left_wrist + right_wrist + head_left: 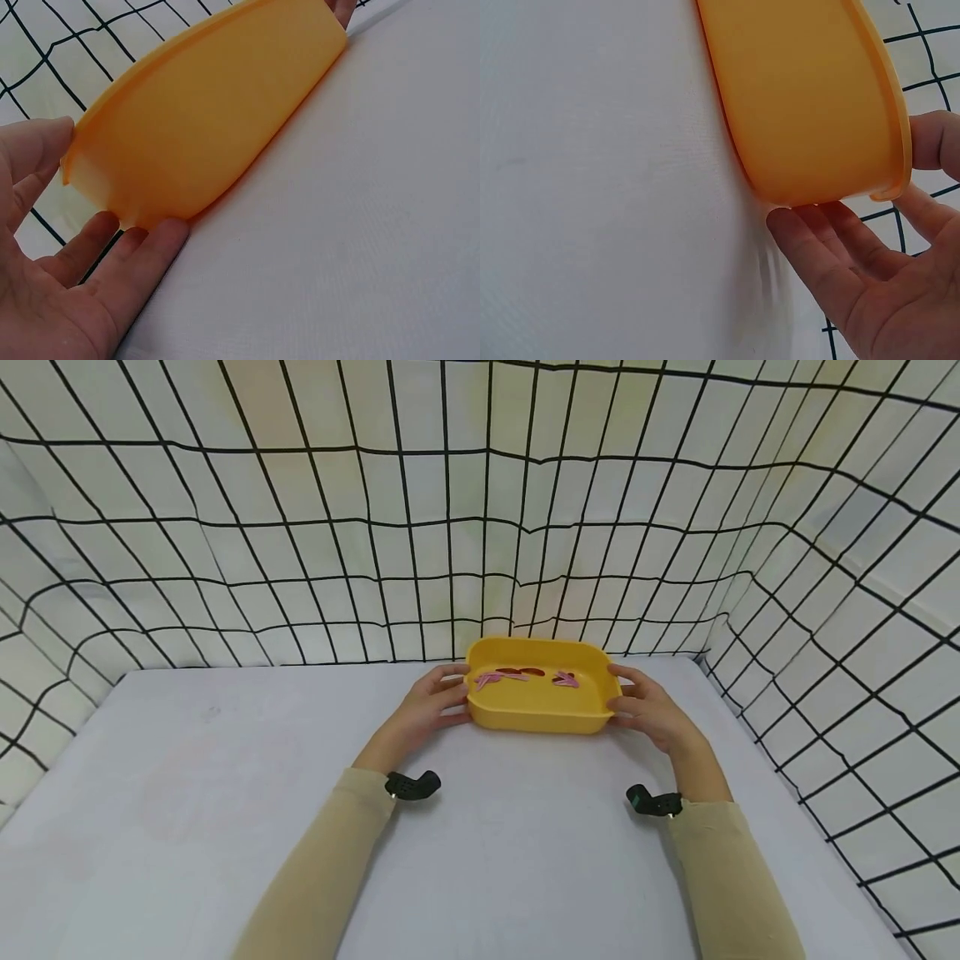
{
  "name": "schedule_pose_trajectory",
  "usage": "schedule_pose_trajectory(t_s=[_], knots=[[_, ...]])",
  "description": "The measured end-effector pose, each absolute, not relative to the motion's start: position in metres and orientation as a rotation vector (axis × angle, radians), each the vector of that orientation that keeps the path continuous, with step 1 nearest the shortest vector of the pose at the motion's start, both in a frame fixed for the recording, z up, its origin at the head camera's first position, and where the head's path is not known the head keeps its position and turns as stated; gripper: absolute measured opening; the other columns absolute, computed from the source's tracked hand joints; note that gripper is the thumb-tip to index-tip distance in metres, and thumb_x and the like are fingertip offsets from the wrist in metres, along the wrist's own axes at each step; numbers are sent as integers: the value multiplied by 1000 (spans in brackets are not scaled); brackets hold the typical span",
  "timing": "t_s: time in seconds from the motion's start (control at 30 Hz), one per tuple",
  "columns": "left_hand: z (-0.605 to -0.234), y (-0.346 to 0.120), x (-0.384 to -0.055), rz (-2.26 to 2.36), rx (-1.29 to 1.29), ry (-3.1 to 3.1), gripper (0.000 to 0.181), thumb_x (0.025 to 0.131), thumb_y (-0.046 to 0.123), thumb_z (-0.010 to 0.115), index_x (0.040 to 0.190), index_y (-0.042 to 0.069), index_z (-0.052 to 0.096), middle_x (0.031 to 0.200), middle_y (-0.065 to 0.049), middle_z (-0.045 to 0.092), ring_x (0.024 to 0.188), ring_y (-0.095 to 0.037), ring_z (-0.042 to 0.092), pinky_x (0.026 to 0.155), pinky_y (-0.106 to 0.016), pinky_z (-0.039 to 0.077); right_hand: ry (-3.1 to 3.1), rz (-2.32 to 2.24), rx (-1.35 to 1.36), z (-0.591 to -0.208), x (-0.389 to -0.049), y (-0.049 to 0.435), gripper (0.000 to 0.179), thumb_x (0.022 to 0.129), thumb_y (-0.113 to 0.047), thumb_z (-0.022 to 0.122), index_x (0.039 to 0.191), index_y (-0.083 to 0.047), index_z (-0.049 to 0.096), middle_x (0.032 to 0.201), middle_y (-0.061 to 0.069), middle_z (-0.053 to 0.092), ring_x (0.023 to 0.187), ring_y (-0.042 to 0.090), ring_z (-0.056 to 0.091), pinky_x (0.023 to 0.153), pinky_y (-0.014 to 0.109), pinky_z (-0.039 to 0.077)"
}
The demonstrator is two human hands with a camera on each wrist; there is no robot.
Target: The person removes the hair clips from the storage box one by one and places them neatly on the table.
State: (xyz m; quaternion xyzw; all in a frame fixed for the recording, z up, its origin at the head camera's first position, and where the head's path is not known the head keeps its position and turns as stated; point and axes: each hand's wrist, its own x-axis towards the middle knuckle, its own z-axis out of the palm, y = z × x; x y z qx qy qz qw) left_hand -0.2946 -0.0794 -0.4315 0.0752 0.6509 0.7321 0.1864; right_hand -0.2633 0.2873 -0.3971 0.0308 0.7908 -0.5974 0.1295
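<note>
A shallow yellow plastic tray [543, 722] with rounded corners sits at the far side of the white table. Inside lie several thin pink pieces [495, 677] and flat dark red oval pieces [531, 672]. My left hand [426, 703] holds the tray's left end, digits spread from the rim down to the lower corner, as the left wrist view shows. At the opposite end my right hand [651, 706] holds the tray the same way, with fingertips [781, 219] against the bottom corner. Both palms stay off the tray wall.
Black wire mesh [420, 527] rises behind the table and along both sides, with pale sheeting behind it. The tray stands close to the back mesh. A white cloth-like surface [225, 793] covers the table. Each wrist wears a small black device [414, 786].
</note>
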Motion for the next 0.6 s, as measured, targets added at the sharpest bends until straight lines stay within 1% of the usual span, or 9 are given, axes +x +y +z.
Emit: schedule_pose_trajectory(t_s=[0.2, 0.37, 0.6], knots=[[-435, -89, -288, 2054, 164, 1807, 47, 102, 20, 59, 146, 21, 45, 154, -10, 39, 126, -34, 56, 97, -44, 54, 2273, -1709, 92, -401, -262, 281, 74, 96, -4, 58, 159, -22, 23, 148, 25, 34, 129, 41, 46, 101, 48, 49], [-433, -94, -283, 2071, 154, 1776, 50, 102, 20, 58, 149, 20, 42, 154, -10, 38, 126, -35, 55, 98, -45, 54, 2296, -1674, 88, -400, -263, 277, 76, 95, -4, 61, 159, -23, 24, 146, 25, 35, 126, 41, 48, 100, 47, 51], [-425, -97, -274, 2056, 112, 1813, 48, 103, 19, 56, 149, 19, 39, 155, -10, 36, 127, -34, 55, 97, -45, 54, 2340, -1624, 84, -397, -264, 271, 76, 94, -3, 62, 158, -23, 26, 144, 24, 37, 124, 40, 49, 97, 44, 53]])
